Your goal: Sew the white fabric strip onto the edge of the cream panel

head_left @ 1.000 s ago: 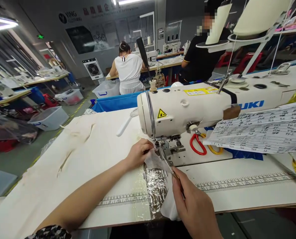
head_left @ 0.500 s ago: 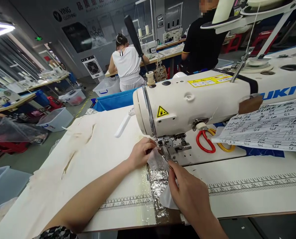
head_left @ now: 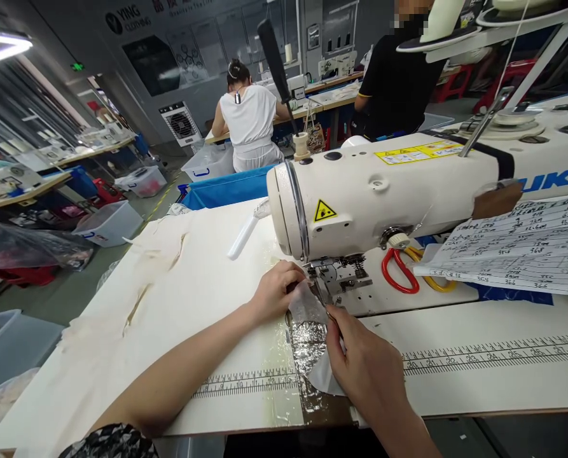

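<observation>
A thin whitish fabric piece (head_left: 308,305) lies under the head of the white sewing machine (head_left: 355,197). My left hand (head_left: 277,289) pinches its upper left edge, close beside the needle area. My right hand (head_left: 367,356) is closed around a slim metal tool, perhaps tweezers, whose tip points up at the presser foot; part of the fabric hangs below that hand. Shiny clear tape (head_left: 307,356) covers the table strip beneath. The needle itself is too small to make out.
Pale cut fabric (head_left: 145,273) lies on the left of the table. Red-handled scissors (head_left: 401,270) and a written paper sheet (head_left: 526,245) are at the right. Two people sit beyond, one in white (head_left: 251,121), one in black (head_left: 398,83). A plastic bin (head_left: 112,226) stands at left.
The view has shifted slightly, so the machine and table appear a little further right. Both hands keep nearly the same place and grip at the machine.
</observation>
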`<act>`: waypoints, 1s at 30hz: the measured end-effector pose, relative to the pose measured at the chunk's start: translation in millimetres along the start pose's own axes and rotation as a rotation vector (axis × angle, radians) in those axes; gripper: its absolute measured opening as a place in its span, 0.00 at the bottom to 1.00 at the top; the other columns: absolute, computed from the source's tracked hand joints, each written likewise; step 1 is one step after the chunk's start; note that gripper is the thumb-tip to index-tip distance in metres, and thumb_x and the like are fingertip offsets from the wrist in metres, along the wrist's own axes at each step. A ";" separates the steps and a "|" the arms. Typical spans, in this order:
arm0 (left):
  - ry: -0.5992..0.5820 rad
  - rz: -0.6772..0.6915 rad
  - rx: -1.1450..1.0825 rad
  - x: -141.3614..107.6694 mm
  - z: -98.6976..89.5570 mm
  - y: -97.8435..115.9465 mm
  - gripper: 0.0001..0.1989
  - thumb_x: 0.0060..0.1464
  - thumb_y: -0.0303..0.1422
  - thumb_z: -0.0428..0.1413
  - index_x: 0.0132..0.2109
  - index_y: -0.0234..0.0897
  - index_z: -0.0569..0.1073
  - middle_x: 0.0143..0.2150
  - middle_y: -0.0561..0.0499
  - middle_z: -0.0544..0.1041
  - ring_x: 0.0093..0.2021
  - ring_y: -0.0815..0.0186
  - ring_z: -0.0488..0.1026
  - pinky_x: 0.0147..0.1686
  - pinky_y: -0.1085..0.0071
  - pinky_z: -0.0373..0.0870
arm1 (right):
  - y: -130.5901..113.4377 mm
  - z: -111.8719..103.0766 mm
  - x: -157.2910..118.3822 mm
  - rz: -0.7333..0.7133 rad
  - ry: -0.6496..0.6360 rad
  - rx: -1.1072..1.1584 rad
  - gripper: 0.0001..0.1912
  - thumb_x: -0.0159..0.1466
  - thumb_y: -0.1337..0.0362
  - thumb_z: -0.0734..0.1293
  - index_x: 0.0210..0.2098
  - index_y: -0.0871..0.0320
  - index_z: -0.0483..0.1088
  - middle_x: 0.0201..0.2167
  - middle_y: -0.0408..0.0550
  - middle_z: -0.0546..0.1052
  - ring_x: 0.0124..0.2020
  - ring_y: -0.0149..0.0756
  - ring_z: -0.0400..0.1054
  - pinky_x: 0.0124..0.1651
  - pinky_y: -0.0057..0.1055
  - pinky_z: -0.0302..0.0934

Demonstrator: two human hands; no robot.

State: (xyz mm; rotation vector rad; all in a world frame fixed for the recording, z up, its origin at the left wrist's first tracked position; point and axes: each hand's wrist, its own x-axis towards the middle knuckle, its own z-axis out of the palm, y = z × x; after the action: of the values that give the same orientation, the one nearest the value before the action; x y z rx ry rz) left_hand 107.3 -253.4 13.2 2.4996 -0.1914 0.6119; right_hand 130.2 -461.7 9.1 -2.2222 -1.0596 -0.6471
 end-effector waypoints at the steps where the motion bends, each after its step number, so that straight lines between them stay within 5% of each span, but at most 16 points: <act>1: 0.008 0.006 0.021 -0.1 0.5 0.6 0.11 0.64 0.35 0.50 0.36 0.37 0.73 0.37 0.47 0.77 0.39 0.64 0.73 0.38 0.67 0.71 | -0.1 0.1 0.1 0.004 0.002 0.000 0.19 0.72 0.67 0.54 0.42 0.61 0.76 0.31 0.43 0.83 0.23 0.30 0.74 0.24 0.29 0.55; 11: 0.036 0.084 0.081 1.9 2.6 4.7 0.10 0.66 0.36 0.48 0.38 0.37 0.69 0.36 0.47 0.74 0.36 0.64 0.69 0.36 0.67 0.69 | -0.9 1.2 0.6 -0.012 -0.003 -0.023 0.19 0.72 0.67 0.53 0.43 0.62 0.76 0.32 0.44 0.83 0.23 0.30 0.74 0.24 0.28 0.55; 20: 0.005 -0.017 -0.039 1.4 0.0 2.1 0.10 0.66 0.37 0.51 0.35 0.37 0.69 0.36 0.49 0.74 0.38 0.65 0.71 0.39 0.67 0.70 | -2.3 -1.6 2.1 -0.005 -0.004 -0.027 0.18 0.71 0.68 0.53 0.42 0.62 0.75 0.27 0.43 0.82 0.20 0.30 0.73 0.22 0.29 0.54; 30: -0.016 0.274 0.271 4.8 -0.5 9.5 0.12 0.68 0.31 0.47 0.37 0.34 0.71 0.38 0.45 0.76 0.38 0.63 0.69 0.39 0.65 0.73 | -5.1 1.7 4.9 0.003 -0.056 -0.103 0.18 0.70 0.70 0.54 0.42 0.62 0.75 0.27 0.46 0.82 0.21 0.32 0.74 0.22 0.29 0.55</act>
State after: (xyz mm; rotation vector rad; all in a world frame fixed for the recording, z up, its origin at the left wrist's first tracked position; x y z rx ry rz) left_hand 108.9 -261.1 20.4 2.7634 -0.4926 0.7722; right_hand 129.1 -455.4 12.5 -2.3423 -1.0727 -0.6555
